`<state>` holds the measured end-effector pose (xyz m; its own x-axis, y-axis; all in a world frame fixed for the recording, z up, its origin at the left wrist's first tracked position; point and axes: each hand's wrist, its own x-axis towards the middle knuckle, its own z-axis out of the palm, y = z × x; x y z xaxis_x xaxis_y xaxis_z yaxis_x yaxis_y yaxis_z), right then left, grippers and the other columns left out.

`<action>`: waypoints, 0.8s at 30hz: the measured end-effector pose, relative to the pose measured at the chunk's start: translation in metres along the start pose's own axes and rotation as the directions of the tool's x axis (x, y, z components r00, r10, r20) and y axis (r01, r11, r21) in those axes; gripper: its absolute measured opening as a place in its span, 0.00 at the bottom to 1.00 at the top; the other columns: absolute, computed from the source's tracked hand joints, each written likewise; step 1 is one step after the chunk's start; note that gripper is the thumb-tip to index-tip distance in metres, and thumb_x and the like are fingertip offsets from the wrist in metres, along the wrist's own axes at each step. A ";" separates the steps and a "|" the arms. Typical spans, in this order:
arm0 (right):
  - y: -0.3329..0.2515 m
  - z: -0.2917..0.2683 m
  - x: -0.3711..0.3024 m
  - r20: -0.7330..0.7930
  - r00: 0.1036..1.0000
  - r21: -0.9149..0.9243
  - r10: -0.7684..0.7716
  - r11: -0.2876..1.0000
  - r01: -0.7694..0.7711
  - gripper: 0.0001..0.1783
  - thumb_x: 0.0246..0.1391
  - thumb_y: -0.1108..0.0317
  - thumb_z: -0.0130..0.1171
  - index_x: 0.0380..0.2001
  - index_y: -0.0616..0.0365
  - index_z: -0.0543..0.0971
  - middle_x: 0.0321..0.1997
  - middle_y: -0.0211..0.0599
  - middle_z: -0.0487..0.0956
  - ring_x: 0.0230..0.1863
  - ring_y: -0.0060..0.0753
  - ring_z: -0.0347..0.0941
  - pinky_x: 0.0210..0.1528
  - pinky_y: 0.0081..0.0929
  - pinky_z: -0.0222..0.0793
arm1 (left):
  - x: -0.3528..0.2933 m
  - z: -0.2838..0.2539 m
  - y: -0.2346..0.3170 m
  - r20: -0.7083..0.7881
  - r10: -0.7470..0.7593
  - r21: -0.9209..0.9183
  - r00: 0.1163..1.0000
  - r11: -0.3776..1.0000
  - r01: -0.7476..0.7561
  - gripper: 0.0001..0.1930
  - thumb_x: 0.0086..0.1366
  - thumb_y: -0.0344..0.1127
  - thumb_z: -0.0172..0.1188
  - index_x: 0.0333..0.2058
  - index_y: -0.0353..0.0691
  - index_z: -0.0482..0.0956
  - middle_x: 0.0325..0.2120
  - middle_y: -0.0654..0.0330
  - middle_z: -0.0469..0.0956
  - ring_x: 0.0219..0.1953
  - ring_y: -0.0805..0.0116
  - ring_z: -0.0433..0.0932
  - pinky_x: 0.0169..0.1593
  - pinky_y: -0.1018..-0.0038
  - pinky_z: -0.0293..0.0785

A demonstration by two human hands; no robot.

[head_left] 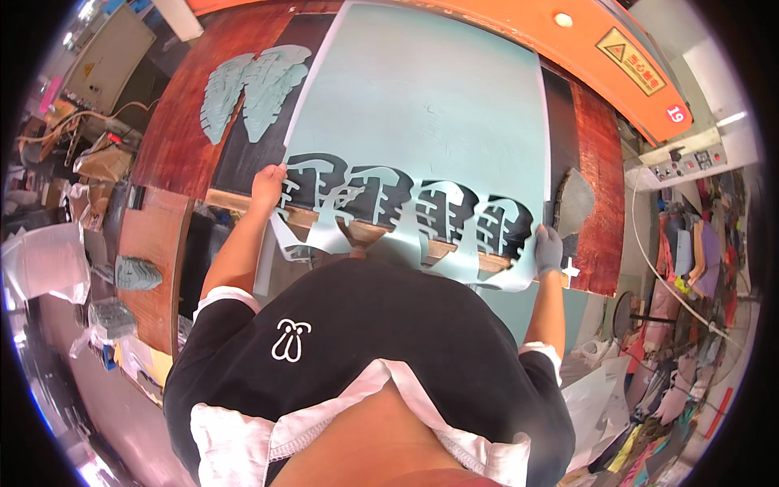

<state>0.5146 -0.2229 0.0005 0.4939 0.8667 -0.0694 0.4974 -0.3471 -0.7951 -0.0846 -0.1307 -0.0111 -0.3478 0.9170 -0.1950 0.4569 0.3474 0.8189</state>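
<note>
A large pale blue-green sheet (422, 105) lies across a dark board in front of me. Its near part has a row of shoe-upper-shaped cut-outs, leaving thin webs and strips that droop over the table's front edge. My left hand (268, 185), bare, grips the sheet's left edge by the cut-outs. On the opposite side my right hand (549, 248), in a grey glove, is closed on the sheet's right edge. Beyond my left hand, two stacks of cut blue-green pieces (272, 89) rest partly on the board.
An orange machine beam (479, 28) spans the far side above the reddish-brown table (174, 122). A grey rounded piece (576, 203) lies right of the sheet. A control box (690, 166) stands at the right, above heaped coloured scraps (690, 252). Another cut stack (138, 273) sits lower left.
</note>
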 end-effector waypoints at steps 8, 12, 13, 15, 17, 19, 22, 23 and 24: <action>0.010 -0.038 -0.059 0.081 0.997 -0.196 -0.009 0.980 0.025 0.16 0.54 0.58 0.55 0.32 0.63 0.75 0.23 0.33 0.73 0.27 0.27 0.65 0.32 0.29 0.63 | -0.083 -0.031 0.004 -0.221 0.427 0.395 0.877 0.861 -0.320 0.12 0.61 0.37 0.56 0.38 0.34 0.72 0.33 0.52 0.74 0.33 0.56 0.74 0.38 0.68 0.70; -0.044 -0.024 -0.037 -0.004 0.955 -0.411 -0.297 0.871 0.269 0.21 0.52 0.55 0.57 0.42 0.62 0.72 0.39 0.42 0.73 0.37 0.41 0.70 0.41 0.35 0.66 | -0.092 0.001 0.031 0.173 0.077 -0.681 0.982 0.729 0.063 0.22 0.65 0.39 0.53 0.53 0.36 0.62 0.47 0.55 0.69 0.44 0.64 0.74 0.43 0.71 0.72; -0.062 -0.014 -0.032 -0.026 0.943 -0.386 -0.332 0.873 0.297 0.23 0.51 0.55 0.57 0.44 0.61 0.71 0.43 0.44 0.73 0.40 0.43 0.71 0.43 0.35 0.66 | -0.089 0.010 0.035 0.417 -0.131 -0.718 0.899 0.560 0.415 0.22 0.66 0.41 0.51 0.55 0.37 0.60 0.51 0.53 0.69 0.45 0.62 0.75 0.43 0.70 0.72; -0.100 0.012 -0.028 0.019 0.932 -0.331 -0.362 0.877 0.347 0.24 0.50 0.55 0.58 0.46 0.60 0.71 0.47 0.43 0.72 0.45 0.42 0.71 0.46 0.35 0.67 | -0.076 0.026 0.038 0.607 -0.179 -0.696 0.774 0.350 0.627 0.20 0.66 0.46 0.49 0.50 0.39 0.63 0.48 0.53 0.70 0.44 0.60 0.75 0.43 0.66 0.72; -0.136 0.044 -0.028 0.099 0.822 -0.240 -0.561 0.788 0.567 0.21 0.50 0.58 0.59 0.45 0.57 0.72 0.44 0.41 0.74 0.43 0.42 0.72 0.44 0.33 0.68 | -0.061 0.037 0.034 0.628 -0.116 -0.732 0.770 0.250 0.634 0.19 0.66 0.49 0.48 0.47 0.41 0.66 0.44 0.57 0.72 0.43 0.61 0.75 0.42 0.65 0.71; -0.170 0.082 -0.031 0.192 0.658 -0.184 -0.728 0.632 0.753 0.21 0.48 0.58 0.61 0.43 0.56 0.73 0.42 0.42 0.74 0.44 0.44 0.72 0.44 0.32 0.69 | -0.050 0.043 0.027 0.593 0.005 -0.790 0.805 0.200 0.580 0.19 0.65 0.50 0.49 0.47 0.43 0.67 0.41 0.60 0.73 0.39 0.62 0.74 0.40 0.65 0.69; -0.216 0.147 -0.045 0.269 0.375 -0.006 -0.887 0.388 0.922 0.22 0.47 0.58 0.62 0.44 0.56 0.73 0.45 0.43 0.74 0.47 0.45 0.71 0.46 0.36 0.69 | -0.042 0.052 0.020 0.557 -0.019 -0.814 0.831 0.188 0.550 0.18 0.65 0.52 0.48 0.46 0.47 0.68 0.38 0.63 0.74 0.38 0.67 0.71 0.42 0.68 0.66; -0.231 0.168 -0.049 0.329 0.293 0.046 -0.898 0.325 0.944 0.25 0.46 0.57 0.62 0.46 0.57 0.72 0.47 0.44 0.74 0.49 0.45 0.69 0.49 0.36 0.67 | -0.040 0.055 0.020 0.537 0.052 -0.832 0.842 0.196 0.519 0.19 0.65 0.54 0.47 0.46 0.48 0.69 0.39 0.63 0.73 0.38 0.68 0.69 0.42 0.69 0.64; -0.246 0.192 -0.052 0.373 0.222 0.089 -0.901 0.273 0.958 0.29 0.46 0.55 0.62 0.50 0.56 0.70 0.50 0.44 0.72 0.52 0.46 0.67 0.52 0.36 0.65 | -0.039 0.058 0.021 0.509 0.189 -0.857 0.839 0.201 0.475 0.19 0.66 0.54 0.46 0.46 0.48 0.68 0.40 0.63 0.73 0.39 0.69 0.70 0.43 0.69 0.64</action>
<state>0.2300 -0.1142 0.0839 -0.6048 0.6385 0.4760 0.5451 0.7676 -0.3371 -0.0141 -0.1479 -0.0172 0.2114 0.9352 -0.2840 -0.7748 0.3375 0.5345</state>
